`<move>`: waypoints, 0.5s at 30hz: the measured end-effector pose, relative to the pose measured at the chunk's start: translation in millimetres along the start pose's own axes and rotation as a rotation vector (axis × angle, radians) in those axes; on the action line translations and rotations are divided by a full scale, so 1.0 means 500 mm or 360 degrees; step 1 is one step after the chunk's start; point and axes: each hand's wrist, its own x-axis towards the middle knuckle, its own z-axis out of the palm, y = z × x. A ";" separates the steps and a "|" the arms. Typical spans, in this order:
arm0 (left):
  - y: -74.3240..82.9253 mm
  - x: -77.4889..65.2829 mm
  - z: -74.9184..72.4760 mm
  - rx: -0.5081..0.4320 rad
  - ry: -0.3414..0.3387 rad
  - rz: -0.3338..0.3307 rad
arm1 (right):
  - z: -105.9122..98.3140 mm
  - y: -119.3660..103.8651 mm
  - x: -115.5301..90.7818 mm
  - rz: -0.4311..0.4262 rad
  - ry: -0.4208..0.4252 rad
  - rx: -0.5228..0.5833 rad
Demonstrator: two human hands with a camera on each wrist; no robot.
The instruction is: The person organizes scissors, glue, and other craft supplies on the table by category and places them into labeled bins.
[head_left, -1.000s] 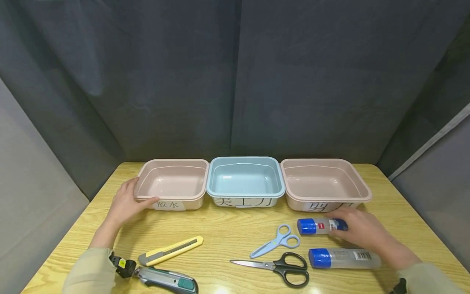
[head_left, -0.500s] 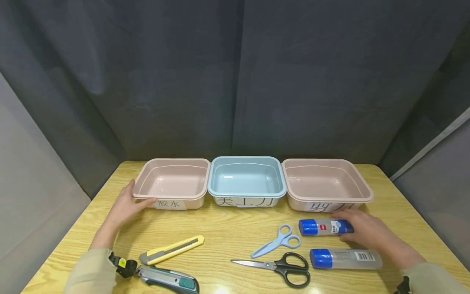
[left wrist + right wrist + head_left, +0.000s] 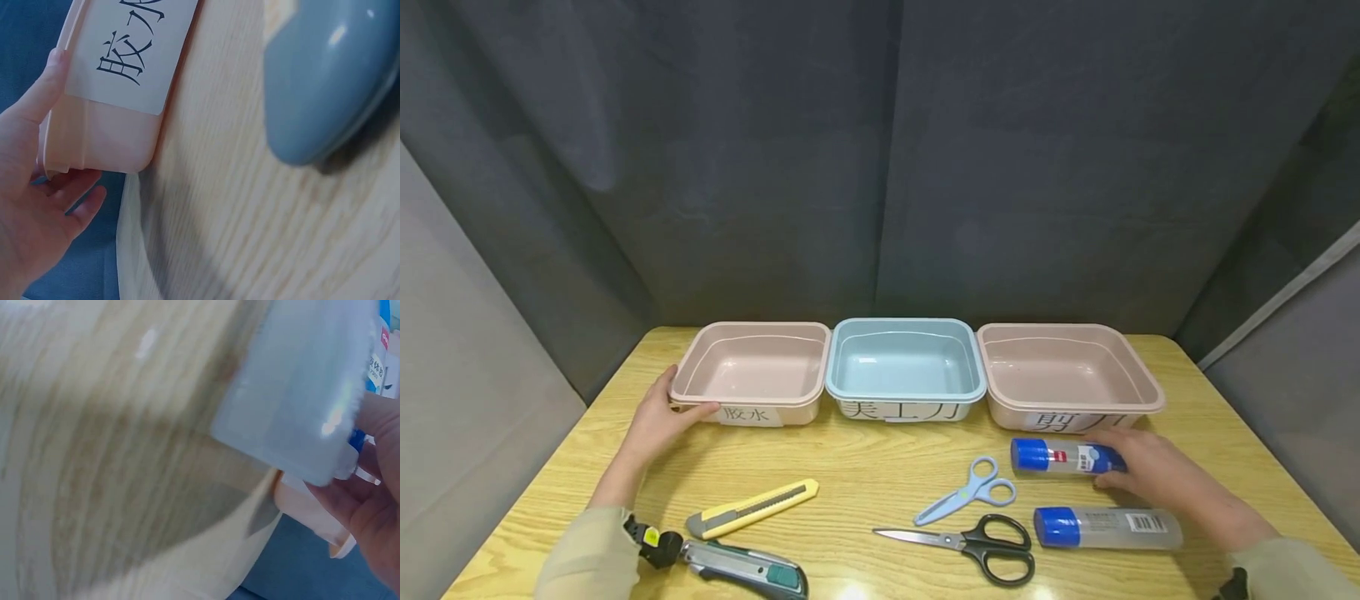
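Note:
My left hand (image 3: pixel 657 417) holds the left front corner of a pink bin (image 3: pixel 786 412), its thumb on the front and fingers round the side. In the left wrist view the thumb (image 3: pixel 47 87) lies beside the bin's white label (image 3: pixel 119 59). On the right, my right hand (image 3: pixel 1153 467) pinches the base end of a clear glue bottle (image 3: pixel 1070 457) with a blue cap, its cap pointing left. A second, larger glue bottle (image 3: pixel 1108 529) lies just in front, close under the wrist; it hides part of the grip in the right wrist view.
A light-blue bin (image 3: pixel 904 367) and another pink bin (image 3: pixel 1067 371) complete the row at the back. Blue scissors (image 3: pixel 970 492) and black-handled scissors (image 3: pixel 985 546) lie mid-table. A yellow box cutter (image 3: pixel 756 507) and a silver-green utility knife (image 3: pixel 748 569) lie front left.
The right hand has drawn slightly right, and the held glue bottle has risen a little with it. The left hand stays at the pink bin's corner. The head view has shifted slightly.

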 end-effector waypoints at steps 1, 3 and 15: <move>0.000 0.000 0.000 -0.0013 -0.0004 -0.0008 | -0.002 -0.003 -0.001 -0.0005 0.0005 -0.0001; 0.000 -0.001 0.001 -0.0034 -0.0011 -0.0028 | -0.008 -0.009 -0.003 -0.0022 0.0015 0.0000; -0.006 0.001 0.009 -0.0007 0.0031 -0.0035 | -0.049 -0.058 -0.006 -0.0356 0.0095 -0.0014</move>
